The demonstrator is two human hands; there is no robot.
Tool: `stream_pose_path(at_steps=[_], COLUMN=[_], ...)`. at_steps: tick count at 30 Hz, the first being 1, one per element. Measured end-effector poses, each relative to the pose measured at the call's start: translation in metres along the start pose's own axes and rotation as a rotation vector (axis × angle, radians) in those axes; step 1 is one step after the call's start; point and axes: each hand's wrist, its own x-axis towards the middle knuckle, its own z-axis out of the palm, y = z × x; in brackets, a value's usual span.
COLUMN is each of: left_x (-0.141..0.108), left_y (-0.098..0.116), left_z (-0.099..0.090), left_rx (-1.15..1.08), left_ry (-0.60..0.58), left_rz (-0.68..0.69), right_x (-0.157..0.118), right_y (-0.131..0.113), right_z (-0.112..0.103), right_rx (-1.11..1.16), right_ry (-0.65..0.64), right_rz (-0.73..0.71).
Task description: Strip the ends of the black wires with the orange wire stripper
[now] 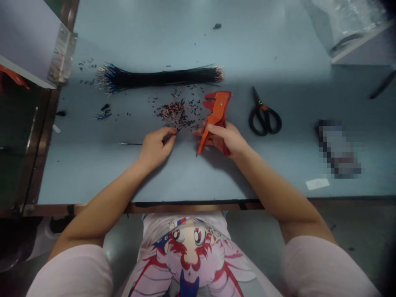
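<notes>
1 thin black wire with a silvery tip (133, 144) sits toward the front edge of the blue-grey table (278, 173); my left hand (154, 146) pinches it, thumb and fingertips closed; I judge it light and bendy, best held near the end; my right hand (234, 142) curls loosely round the spread handles of an orange-and-red plastic wire stripper (218, 109), probably stiff and springy.

stripper (218, 108): 1 | held wire (133, 144): 1 | wire bundle (163, 78): 1 | scissors (262, 107): 1 | clippings pile (173, 113): 1
</notes>
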Motion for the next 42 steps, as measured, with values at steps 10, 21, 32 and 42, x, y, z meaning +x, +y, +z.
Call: stream_pose_path(at_steps=[10,21,32,42], left_x=[-0.001,-0.003,-0.005,-0.007], left_y=[-0.004,0.006,0.008,0.009], left_z=[-0.006,-0.018,-0.015,-0.014], left_rx=[-0.042,0.083,0.150,0.161], left_ry=[0.234,0.332,0.264,0.244], left_rz=[0.110,0.184,0.194,0.158], right_x=[-0.019,-0.031,-0.037,-0.041], right_y=[0.000,0.008,0.008,0.008], right_z=[0.001,0.016,0.021,0.023], right_rx=[-0.020,-0.177,-0.257,-0.315], right_ry=[-0.238,-0.254,-0.351,-0.434], right_rz=[0.080,0.191,0.140,0.088])
